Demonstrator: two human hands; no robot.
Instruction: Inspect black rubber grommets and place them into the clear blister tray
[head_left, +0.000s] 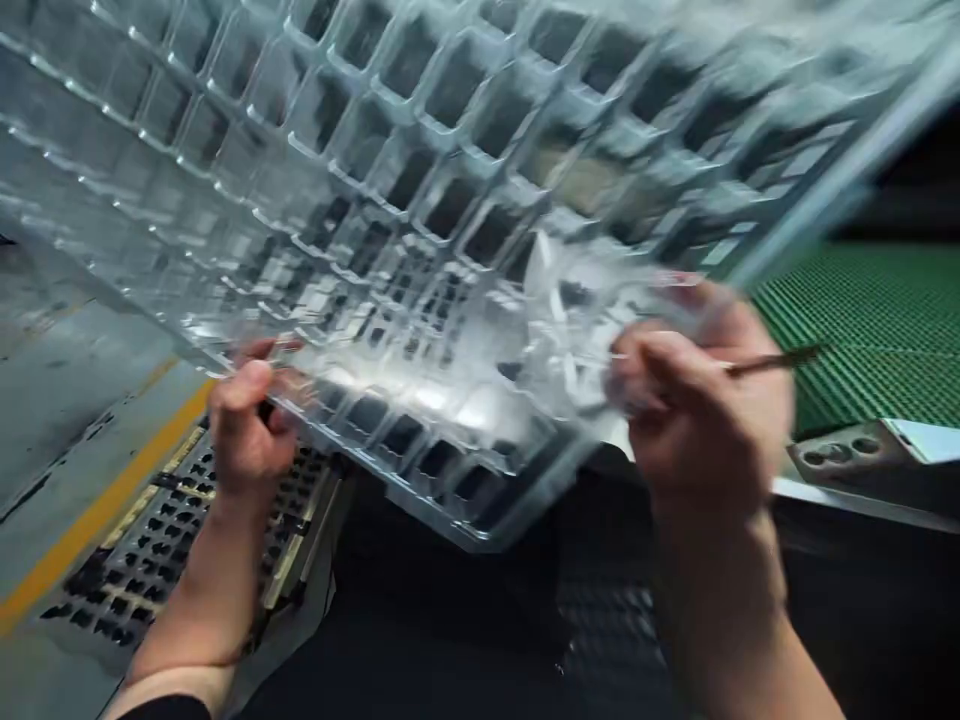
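Observation:
A large clear plastic tray (pixel 420 225) with rows of rectangular pockets hangs tilted across the view, partly smeared by motion. My left hand (pixel 251 415) is closed on its lower left edge, thumb and fingers pinching the rim. My right hand (pixel 697 390) is closed at the tray's right edge. A thin brown stick-like piece (pixel 780 360) juts out beside this hand; how it is held is not clear. Whitish, crumpled-looking clear plastic (pixel 566 330) shows at the right fingertips, too blurred to name.
Below my left arm stands a stack of trays or a rack (pixel 165 540) with rows of dark pieces. A green ribbed surface (pixel 877 320) lies at right, with a grey panel with round holes (pixel 840 455) at its edge. A yellow line (pixel 112 500) crosses the grey floor.

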